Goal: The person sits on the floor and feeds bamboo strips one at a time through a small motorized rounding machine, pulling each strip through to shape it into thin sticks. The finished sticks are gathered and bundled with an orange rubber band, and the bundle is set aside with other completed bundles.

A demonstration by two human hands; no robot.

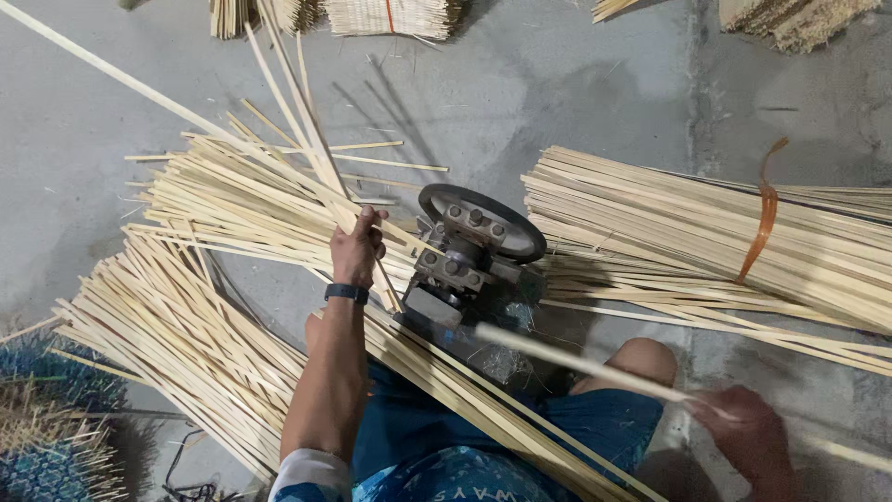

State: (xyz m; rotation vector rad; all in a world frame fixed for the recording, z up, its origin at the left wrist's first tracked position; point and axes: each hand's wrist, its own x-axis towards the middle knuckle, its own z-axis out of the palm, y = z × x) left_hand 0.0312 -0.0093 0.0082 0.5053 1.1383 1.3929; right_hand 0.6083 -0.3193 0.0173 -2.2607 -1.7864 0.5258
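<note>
A: Left hand [356, 249], frame centre, is pinching thin pale bamboo strips [311, 139] beside the dark iron wheeled splitter [469, 251].
B: Feed them straight. Right hand [743, 437], lower right, blurred, grips one long pale strip [576, 361].

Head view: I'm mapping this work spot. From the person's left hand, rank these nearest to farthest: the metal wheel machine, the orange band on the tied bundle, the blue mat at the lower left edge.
From the left hand, which grips thin strips:
1. Metal wheel machine, just to its right.
2. Blue mat, down at the lower left edge.
3. Orange band, far right, around the tied bundle.
</note>
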